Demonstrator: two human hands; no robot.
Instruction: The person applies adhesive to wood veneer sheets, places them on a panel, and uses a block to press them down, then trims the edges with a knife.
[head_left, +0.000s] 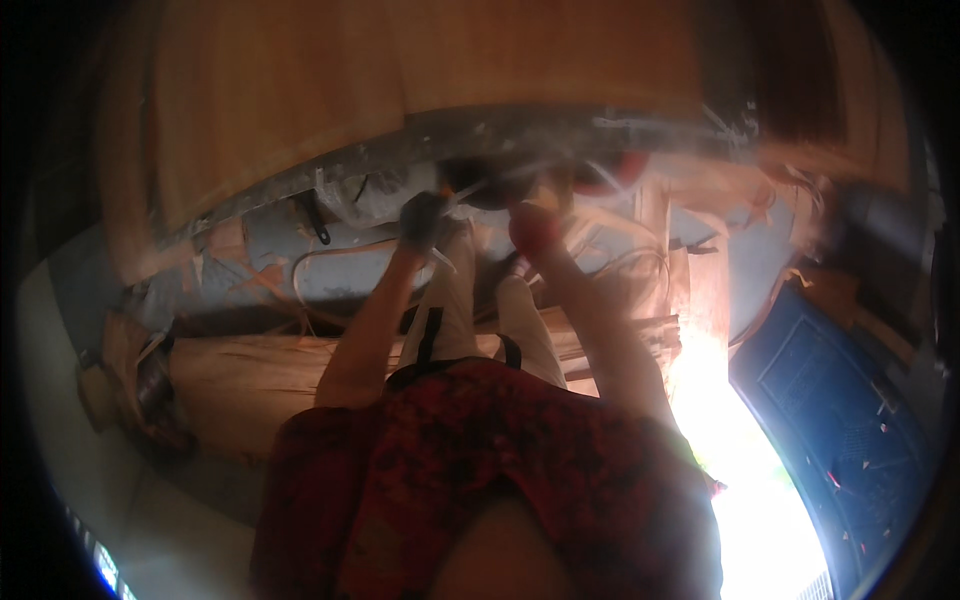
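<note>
My left hand [424, 219], in what looks like a dark glove, reaches forward to just below the grey front edge [400, 150] of a workbench. Beside it on the right is my right hand [535, 229], reddish, perhaps gloved too. Motion blur smears the fingers of both, so whether they hold anything does not show. Broad brown wood sheets [420, 60] lie across the bench top above the hands. Crumpled clear plastic [350, 195] hangs under the edge, left of my left hand. Dark and red rounded shapes, too blurred to name, sit behind the hands.
Torn wood strips [250, 275] litter the grey floor under the bench. Behind my legs lies a long stack of thin wood sheets [250, 385]. A blue panel [840, 420] stands at the right, next to a patch of bright light [750, 500].
</note>
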